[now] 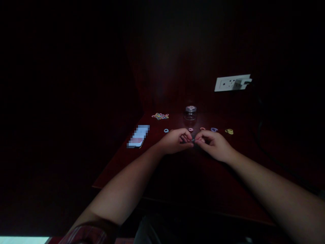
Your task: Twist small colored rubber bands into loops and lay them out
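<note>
My left hand (177, 140) and my right hand (210, 144) meet fingertip to fingertip above the dark red table (172, 176). Between their pinched fingers is a small greenish band (193, 140), partly covered by the fingertips. Just beyond the hands lie a blue band (166, 130), a pink band (191, 129), an orange band (202, 129), purple bands (214, 129) and yellow bands (229, 131), spread in a row. A loose heap of mixed coloured bands (160, 116) is farther back on the left.
A clear lidded jar (190, 113) stands at the back of the table. Left of my hands lies a phone (138, 136) with a blurred screen. A wall socket (232, 83) holds a plug, and a dark cable hangs down at the right.
</note>
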Demonstrator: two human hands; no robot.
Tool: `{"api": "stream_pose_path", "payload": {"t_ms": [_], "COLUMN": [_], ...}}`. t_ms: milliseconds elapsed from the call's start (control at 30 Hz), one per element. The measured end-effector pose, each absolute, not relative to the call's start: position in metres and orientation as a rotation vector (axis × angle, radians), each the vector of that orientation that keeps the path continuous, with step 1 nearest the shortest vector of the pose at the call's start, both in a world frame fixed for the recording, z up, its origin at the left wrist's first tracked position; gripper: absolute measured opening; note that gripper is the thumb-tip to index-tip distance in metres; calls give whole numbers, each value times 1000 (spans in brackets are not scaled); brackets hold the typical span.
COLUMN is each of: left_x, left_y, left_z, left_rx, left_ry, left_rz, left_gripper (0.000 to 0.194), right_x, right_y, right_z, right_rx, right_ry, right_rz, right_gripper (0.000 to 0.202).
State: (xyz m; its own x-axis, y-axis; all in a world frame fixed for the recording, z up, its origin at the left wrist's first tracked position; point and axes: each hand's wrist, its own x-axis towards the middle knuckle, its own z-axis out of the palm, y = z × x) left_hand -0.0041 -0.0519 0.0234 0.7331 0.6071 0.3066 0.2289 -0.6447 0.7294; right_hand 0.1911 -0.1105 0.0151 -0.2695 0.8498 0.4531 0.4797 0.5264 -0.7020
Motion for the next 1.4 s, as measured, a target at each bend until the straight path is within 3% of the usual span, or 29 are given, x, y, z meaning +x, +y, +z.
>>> {"api": "stream_pose_path", "payload": {"t_ms": [500, 967, 1267, 1400], "left_x": [-4, -5, -39, -54], "left_y": [-52, -51, -24, -9], "left_z": [27, 27, 37, 37], "left_rx": [2221, 2232, 2476, 2471], "left_ry": [658, 712, 1317, 1558], "left_rz": [654, 605, 190, 208], "left_gripper": [17, 20, 17, 23], "right_x": [191, 194, 193, 193], "right_y": [-111, -107, -106, -107], "right_z": [18, 13, 12, 12], "right_rx": [-1149, -1189, -1241, -1246], "right_ry": [-1959, -1957, -1932, -1957], "right_rz": [446, 590, 627, 646], "right_gripper": [18, 23, 22, 23]}}
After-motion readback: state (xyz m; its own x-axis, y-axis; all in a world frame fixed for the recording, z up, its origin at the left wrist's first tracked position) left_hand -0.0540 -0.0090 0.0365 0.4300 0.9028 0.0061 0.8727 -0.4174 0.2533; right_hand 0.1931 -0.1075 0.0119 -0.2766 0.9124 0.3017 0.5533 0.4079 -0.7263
